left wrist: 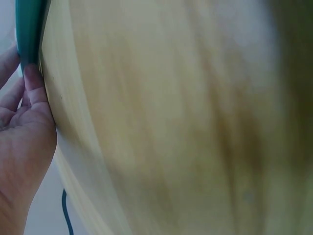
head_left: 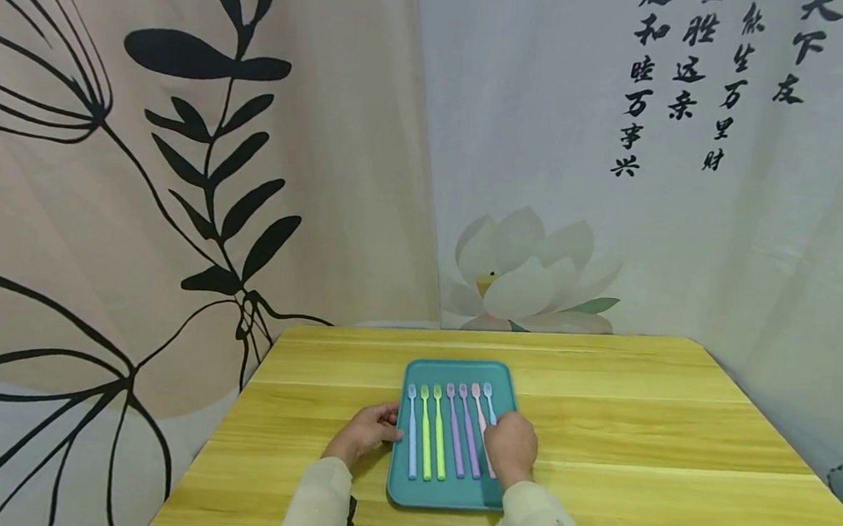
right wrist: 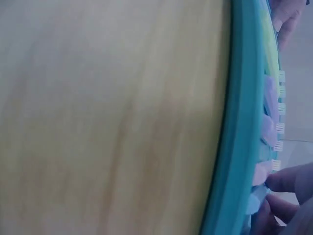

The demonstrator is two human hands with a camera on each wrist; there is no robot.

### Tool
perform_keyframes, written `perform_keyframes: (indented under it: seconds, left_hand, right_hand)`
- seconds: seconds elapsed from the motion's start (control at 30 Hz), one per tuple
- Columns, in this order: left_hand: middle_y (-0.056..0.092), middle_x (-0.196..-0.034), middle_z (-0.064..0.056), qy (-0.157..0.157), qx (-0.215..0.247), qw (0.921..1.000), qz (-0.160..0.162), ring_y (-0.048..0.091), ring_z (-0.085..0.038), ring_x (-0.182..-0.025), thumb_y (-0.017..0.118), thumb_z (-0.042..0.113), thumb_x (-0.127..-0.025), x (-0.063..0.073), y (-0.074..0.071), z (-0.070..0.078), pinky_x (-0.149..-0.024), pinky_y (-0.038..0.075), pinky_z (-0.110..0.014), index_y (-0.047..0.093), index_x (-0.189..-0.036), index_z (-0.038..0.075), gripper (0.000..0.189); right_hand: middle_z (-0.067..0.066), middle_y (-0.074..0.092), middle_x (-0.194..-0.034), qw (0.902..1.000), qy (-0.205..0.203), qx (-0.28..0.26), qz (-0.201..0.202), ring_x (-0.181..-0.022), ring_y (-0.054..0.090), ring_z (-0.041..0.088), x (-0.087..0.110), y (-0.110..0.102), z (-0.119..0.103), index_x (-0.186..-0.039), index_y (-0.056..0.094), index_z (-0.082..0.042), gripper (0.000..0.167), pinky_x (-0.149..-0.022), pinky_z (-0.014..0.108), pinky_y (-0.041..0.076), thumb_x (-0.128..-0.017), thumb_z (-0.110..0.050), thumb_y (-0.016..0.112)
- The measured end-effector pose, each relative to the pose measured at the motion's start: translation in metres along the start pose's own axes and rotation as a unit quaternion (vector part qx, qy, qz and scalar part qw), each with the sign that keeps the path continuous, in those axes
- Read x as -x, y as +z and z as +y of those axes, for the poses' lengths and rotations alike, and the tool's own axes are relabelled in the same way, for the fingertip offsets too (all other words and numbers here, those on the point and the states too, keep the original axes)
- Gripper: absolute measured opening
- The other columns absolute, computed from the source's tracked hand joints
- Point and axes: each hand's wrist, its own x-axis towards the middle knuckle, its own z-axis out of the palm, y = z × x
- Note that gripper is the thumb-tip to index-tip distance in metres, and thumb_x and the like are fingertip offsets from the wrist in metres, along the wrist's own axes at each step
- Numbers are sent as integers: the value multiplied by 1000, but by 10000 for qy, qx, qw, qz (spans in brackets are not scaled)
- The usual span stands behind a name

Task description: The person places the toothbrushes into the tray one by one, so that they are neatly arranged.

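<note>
Several toothbrushes lie side by side on a teal tray (head_left: pixel 446 499), heads toward its far edge. From the left come a blue toothbrush (head_left: pixel 412 438), two green toothbrushes (head_left: pixel 427 439), two purple toothbrushes (head_left: pixel 455 437) and a pink toothbrush (head_left: pixel 479 414). At the right end is a light-blue toothbrush (head_left: pixel 489 398), its handle mostly hidden by my right hand (head_left: pixel 513 446), which pinches it. My left hand (head_left: pixel 365 432) holds the tray's left rim; in the left wrist view its fingertips (left wrist: pixel 32 76) meet the rim.
The tray rests on a wood-grain table (head_left: pixel 661 451). Behind the table hangs a printed cloth (head_left: pixel 355 165) with dark plant shapes, a pale flower and written characters. A dark cord (left wrist: pixel 67 213) shows beyond the table edge in the left wrist view.
</note>
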Motion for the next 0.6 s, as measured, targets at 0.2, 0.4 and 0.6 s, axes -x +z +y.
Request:
perform_keyframes:
  seconds: [0.2,0.4,0.6]
  left_hand:
    - [57,-110,-14,-6,-34,10000,34,53,-23,-98,71,-4,-87,-1,-1,-1,-88,46,-37,49,-141,-7,58]
    - [57,-110,-13,-28,-31,10000,19,53,-23,-97,71,-4,-87,-3,-2,-2,-87,47,-37,50,-141,-6,58]
    - [56,-110,-13,-55,-159,9999,10,53,-24,-99,69,-1,-89,-4,-5,1,-87,47,-38,51,-141,-4,55]
  right_hand:
    - [7,50,-56,9999,27,-118,5,-53,50,23,0,-1,-1,-54,49,-8,30,-47,35,39,-82,-5,60]
    - [21,67,-79,9990,25,-449,84,-72,64,36,3,-12,-4,-82,69,9,17,-64,47,53,-86,-6,60]
    - [23,70,-102,9982,-75,-577,120,-90,66,41,-6,-22,5,-111,70,9,31,-74,52,53,-90,-11,58]
